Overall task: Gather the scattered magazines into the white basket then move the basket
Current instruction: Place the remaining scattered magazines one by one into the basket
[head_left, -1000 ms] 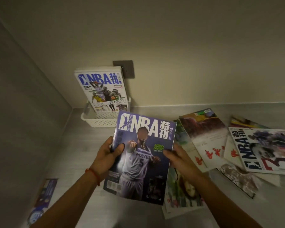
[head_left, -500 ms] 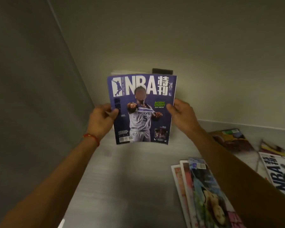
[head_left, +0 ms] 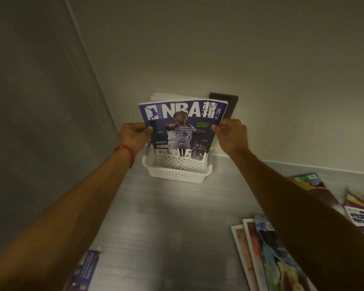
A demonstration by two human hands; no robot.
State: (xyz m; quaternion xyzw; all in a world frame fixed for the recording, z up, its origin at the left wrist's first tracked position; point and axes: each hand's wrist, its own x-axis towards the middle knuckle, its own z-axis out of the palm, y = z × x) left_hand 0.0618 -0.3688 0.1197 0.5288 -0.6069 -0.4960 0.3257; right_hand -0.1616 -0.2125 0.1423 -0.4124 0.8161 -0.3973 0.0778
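Near left, a purple leaflet (head_left: 83, 269) on the tabletop (head_left: 166, 227). Left hand (head_left: 133, 137) clamped on my NBA magazine (head_left: 182, 124), held upright above the white basket (head_left: 176, 171) at the far wall; right hand (head_left: 232, 136) clamped on its opposite edge. Right: scattered magazines (head_left: 267, 255), flat.

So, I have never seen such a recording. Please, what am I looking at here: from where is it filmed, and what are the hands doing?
There is no machine here. A person wears a camera on the head, looking down at their own arms. The left hand and right hand grip a blue NBA magazine by its side edges, upright above the white basket. Another magazine already stands in the basket. On the grey surface, more magazines lie scattered at the right, and one at the lower left.
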